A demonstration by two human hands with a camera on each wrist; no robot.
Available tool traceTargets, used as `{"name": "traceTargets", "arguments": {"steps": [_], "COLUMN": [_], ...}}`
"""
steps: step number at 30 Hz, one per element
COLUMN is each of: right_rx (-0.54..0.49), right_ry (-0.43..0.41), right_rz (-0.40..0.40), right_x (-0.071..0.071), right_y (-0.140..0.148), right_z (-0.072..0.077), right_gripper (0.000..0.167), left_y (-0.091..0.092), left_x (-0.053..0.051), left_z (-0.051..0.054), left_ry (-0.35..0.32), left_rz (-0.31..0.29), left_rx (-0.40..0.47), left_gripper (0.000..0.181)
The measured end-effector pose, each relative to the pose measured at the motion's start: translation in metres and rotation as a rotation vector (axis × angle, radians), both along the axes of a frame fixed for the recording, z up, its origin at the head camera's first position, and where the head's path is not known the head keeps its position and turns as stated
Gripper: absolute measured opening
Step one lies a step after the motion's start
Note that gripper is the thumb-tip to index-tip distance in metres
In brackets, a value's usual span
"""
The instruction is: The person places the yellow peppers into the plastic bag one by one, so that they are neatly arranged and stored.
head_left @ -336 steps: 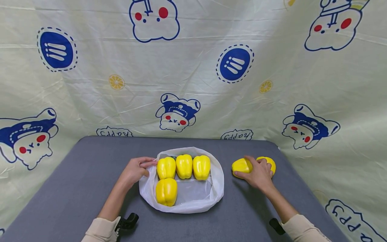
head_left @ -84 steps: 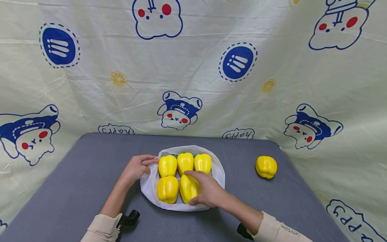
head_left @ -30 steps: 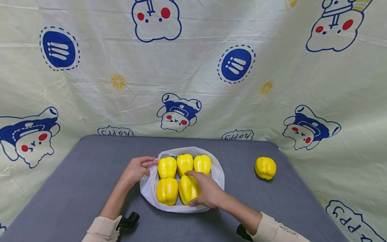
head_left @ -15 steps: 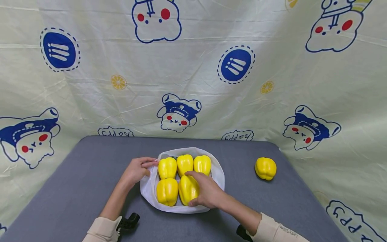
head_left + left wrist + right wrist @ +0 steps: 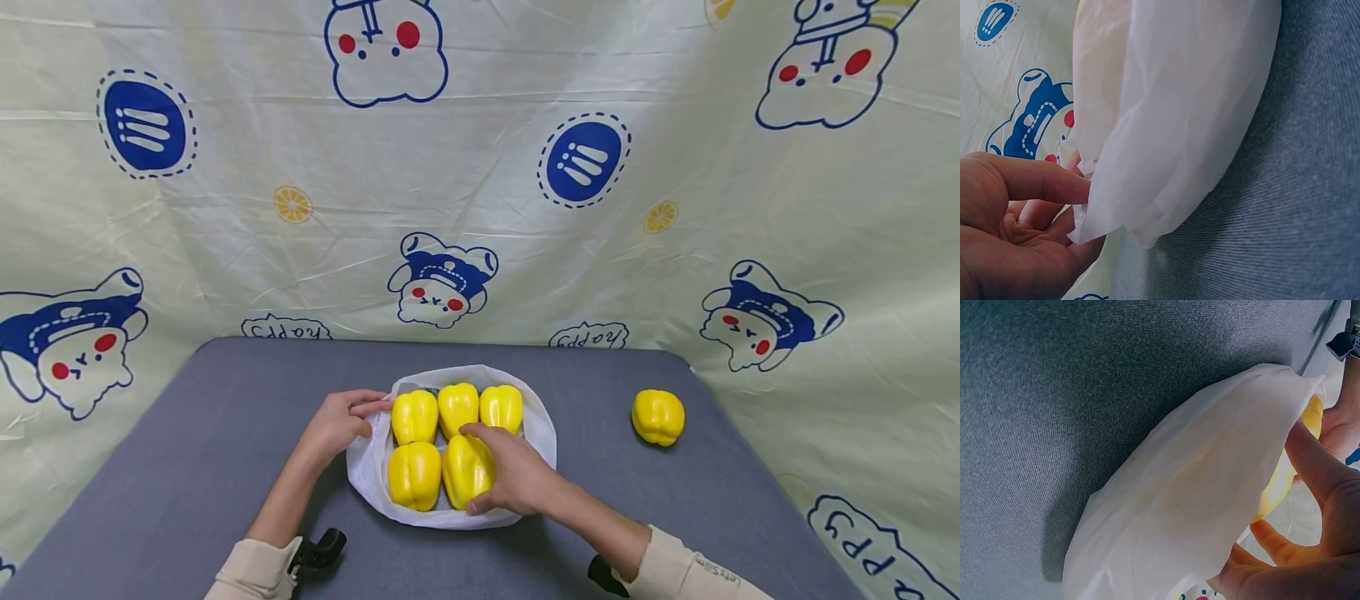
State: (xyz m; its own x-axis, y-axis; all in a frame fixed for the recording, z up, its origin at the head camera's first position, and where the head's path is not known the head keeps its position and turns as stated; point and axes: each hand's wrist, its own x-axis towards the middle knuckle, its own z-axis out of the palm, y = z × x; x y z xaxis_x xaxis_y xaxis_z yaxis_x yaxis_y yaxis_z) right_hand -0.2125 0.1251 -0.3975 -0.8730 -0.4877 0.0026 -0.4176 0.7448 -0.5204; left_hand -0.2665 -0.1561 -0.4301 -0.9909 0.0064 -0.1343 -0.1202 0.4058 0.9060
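Observation:
Inside a white plastic bag (image 5: 528,492), its mouth spread wide, yellow bell peppers lie in two rows. My right hand (image 5: 521,473) grips the front-row yellow bell pepper (image 5: 467,472) on the right, thumb at its near side and fingers at its far side. At the bag's left rim, my left hand (image 5: 337,425) pinches the plastic edge. The left wrist view shows that hand (image 5: 1029,219) with the thin bag wall (image 5: 1166,125) at its fingertips. In the right wrist view, the bag's side hides most of the peppers from the right hand's (image 5: 1310,531) camera.
One more yellow bell pepper (image 5: 658,417) sits alone on the grey table (image 5: 585,550), right of the bag. Behind the table hangs a pale printed curtain (image 5: 480,167). Dark wrist cameras (image 5: 318,550) are strapped at both cuffs.
Since the oldest frame, my right hand has moved left with one bell pepper from the right-hand pair, now in the bag's front row. Over the last seconds both hands have stayed nearly still.

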Motion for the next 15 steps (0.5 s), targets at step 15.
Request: {"name": "traceTargets", "arguments": {"steps": [15], "right_rx": [-0.016], "right_ry": [0.025], "right_rz": [-0.114], "right_x": [-0.004], "right_y": [0.012], "right_z": [0.016], "right_gripper": [0.091], "left_y": [0.001], "left_x": [0.002], "left_z": [0.003], "left_ry": [0.001], "left_rz": [-0.002], "left_rx": [0.005], "left_gripper": [0.057]}}
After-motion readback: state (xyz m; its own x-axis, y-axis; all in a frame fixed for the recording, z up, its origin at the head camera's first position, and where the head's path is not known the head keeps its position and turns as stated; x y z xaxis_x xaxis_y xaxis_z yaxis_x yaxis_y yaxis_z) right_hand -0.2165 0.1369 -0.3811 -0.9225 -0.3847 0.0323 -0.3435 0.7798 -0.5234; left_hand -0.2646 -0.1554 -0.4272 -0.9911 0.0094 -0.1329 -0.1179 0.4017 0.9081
